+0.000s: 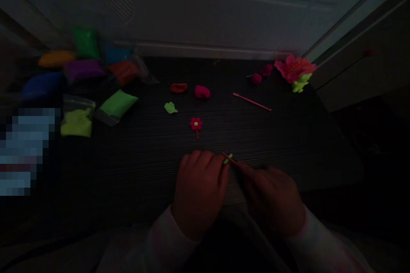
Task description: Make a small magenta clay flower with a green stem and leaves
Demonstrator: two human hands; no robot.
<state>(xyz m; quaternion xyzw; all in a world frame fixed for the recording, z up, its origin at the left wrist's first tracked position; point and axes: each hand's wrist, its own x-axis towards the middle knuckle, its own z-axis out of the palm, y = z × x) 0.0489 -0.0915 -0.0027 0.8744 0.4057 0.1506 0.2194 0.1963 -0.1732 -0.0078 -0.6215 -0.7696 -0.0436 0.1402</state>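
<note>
Between the fingertips of my left hand [203,183] is a small piece of green clay [228,158], its end sticking out past the thumb. My right hand [275,194] is closed around a thin pink modelling tool [231,160], whose pointed tip lies across the green clay. Just beyond my hands a small clay flower [196,124] lies flat, with crimson petals, a yellow centre and a short red stem. Farther off are a pale green clay scrap [171,108], a crimson clay lump [202,92] and an orange-red clay piece [178,88].
Several bags of coloured clay lie at the left, among them a light green bag [118,104] and a yellow bag [77,120]. A second pink tool [252,101] rests right of centre. A pink artificial flower [294,68] and a small yellow-green figure [301,83] stand at the back right.
</note>
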